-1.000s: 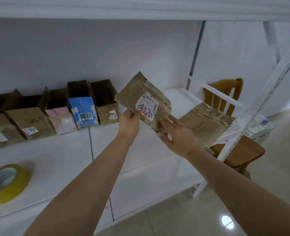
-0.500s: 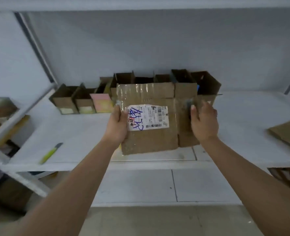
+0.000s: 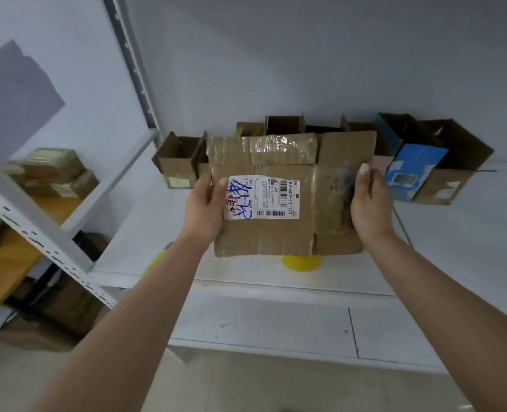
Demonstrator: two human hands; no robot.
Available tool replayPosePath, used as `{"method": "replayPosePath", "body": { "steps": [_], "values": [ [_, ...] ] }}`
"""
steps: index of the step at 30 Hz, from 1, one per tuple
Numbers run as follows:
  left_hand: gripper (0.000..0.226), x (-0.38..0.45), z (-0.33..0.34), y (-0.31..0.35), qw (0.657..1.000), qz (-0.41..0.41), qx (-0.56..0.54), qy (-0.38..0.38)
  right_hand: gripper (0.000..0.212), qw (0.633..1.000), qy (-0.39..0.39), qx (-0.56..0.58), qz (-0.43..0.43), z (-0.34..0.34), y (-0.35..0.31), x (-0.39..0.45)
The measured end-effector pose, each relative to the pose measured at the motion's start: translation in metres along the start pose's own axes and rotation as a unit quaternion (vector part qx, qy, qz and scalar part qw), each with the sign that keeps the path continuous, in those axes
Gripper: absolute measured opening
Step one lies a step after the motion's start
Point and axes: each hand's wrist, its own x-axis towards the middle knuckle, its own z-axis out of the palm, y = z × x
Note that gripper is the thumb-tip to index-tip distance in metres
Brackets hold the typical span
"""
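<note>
A flattened brown cardboard box (image 3: 282, 233), taped and wrinkled, is held upright in front of me over the white shelf (image 3: 439, 257). A white shipping label (image 3: 264, 197) with blue handwriting faces me. My left hand (image 3: 204, 209) grips the box's left edge, thumb on the label. My right hand (image 3: 369, 200) grips the right edge, thumb on the front face. Behind the box a row of opened small boxes (image 3: 177, 162) stands along the back wall, among them a blue one (image 3: 409, 171) and a brown one (image 3: 451, 173).
A yellow tape roll (image 3: 301, 262) peeks out under the held box on the shelf. A yellow-green utility knife (image 3: 157, 260) lies partly behind my left forearm. A white perforated upright (image 3: 32, 230) stands at left, with more parcels (image 3: 53, 173) on the neighbouring rack.
The view has swung left and closer to the shelf. My right hand has taken hold of the box's right edge, and the box now faces me squarely, raised before the row of boxes.
</note>
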Motion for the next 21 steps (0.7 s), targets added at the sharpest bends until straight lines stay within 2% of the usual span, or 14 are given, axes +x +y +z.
{"method": "replayPosePath", "body": {
  "steps": [4,6,9,13,16,18,21],
  "values": [
    [0.017,0.029,-0.021,-0.001,0.999,0.017,-0.025,0.025,0.044,0.99,-0.061,0.129,0.005,0.032,-0.027,0.011],
    [0.018,0.039,-0.03,-0.003,0.999,0.023,-0.025,0.015,0.037,0.977,-0.099,0.186,0.017,0.051,-0.042,0.007],
    [0.019,0.055,-0.037,-0.009,0.999,0.014,-0.047,-0.02,0.042,0.967,-0.13,0.215,0.028,0.082,-0.056,0.002],
    [0.031,0.075,-0.051,-0.011,0.983,-0.067,-0.172,-0.001,0.045,0.952,-0.144,0.257,0.089,0.113,-0.056,0.009],
    [0.04,0.09,-0.068,-0.019,0.962,-0.133,-0.239,-0.007,0.039,0.92,-0.142,0.32,0.179,0.134,-0.053,-0.002],
    [0.043,0.094,-0.08,-0.028,0.952,-0.157,-0.262,-0.029,0.047,0.895,-0.138,0.364,0.218,0.144,-0.05,-0.015],
    [0.058,0.097,-0.094,-0.043,0.944,-0.179,-0.264,-0.084,0.068,0.846,-0.188,0.443,0.23,0.151,-0.05,-0.037]
  ]
}}
